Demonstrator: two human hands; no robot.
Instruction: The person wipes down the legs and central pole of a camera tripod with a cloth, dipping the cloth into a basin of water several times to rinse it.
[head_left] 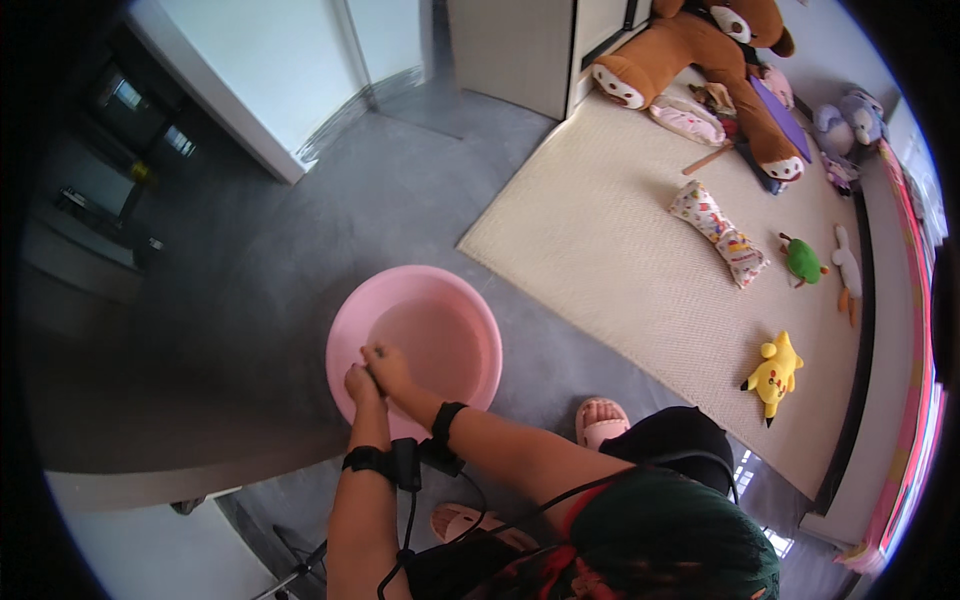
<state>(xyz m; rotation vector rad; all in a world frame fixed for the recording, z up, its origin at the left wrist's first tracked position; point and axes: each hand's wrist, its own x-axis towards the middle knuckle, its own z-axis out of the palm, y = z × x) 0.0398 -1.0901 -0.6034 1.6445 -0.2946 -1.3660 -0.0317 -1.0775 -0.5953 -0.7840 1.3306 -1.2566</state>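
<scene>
A round pink basin [480, 300] stands on the grey floor in front of me, with what looks like shallow water inside. Over its near left part, my left hand [361, 385] and my right hand [390, 368] are pressed together with fingers curled closed. A small dark green bit shows between them, too little to tell what it is. Black straps with small dark boxes and cables sit around both wrists.
My feet in pink slippers [600, 428] are just right of the basin. A beige mat [600, 220] lies to the right, bearing a bone-shaped pillow [718, 232], a yellow plush toy [775, 372], a green plush [801, 260] and a big brown teddy bear [690, 50]. A cabinet [512, 55] stands ahead.
</scene>
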